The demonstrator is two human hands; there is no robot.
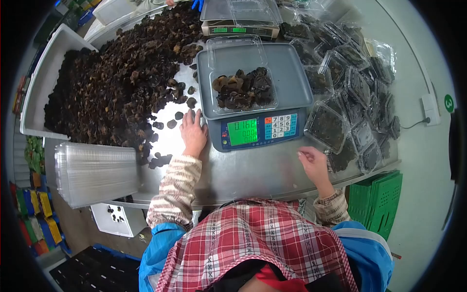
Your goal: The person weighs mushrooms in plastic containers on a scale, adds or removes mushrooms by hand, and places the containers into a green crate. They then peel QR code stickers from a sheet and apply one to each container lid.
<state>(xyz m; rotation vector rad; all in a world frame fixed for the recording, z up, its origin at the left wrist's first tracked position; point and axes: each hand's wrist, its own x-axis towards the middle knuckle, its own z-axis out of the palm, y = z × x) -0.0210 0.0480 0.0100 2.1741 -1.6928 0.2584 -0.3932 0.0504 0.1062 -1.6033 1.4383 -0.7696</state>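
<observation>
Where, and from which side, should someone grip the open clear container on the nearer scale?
Probably by the left and right walls of the container, coming from the near side: it sits upright, its lid lies open toward the far side, and dark pieces cover the middle, leaving the walls easier to grip.

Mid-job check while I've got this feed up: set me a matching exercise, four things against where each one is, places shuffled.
Things
1. Open filled box
2. Stack of clear plastic containers
3. Left hand
4. Green crates

Places
A. Just left of the near scale's blue front panel
B. Below the right end of the metal table
C. On the near scale's gray tray
D. At the near left end of the table, in front of the white bin

Pairs: 1-C, 2-D, 3-A, 4-B
</observation>
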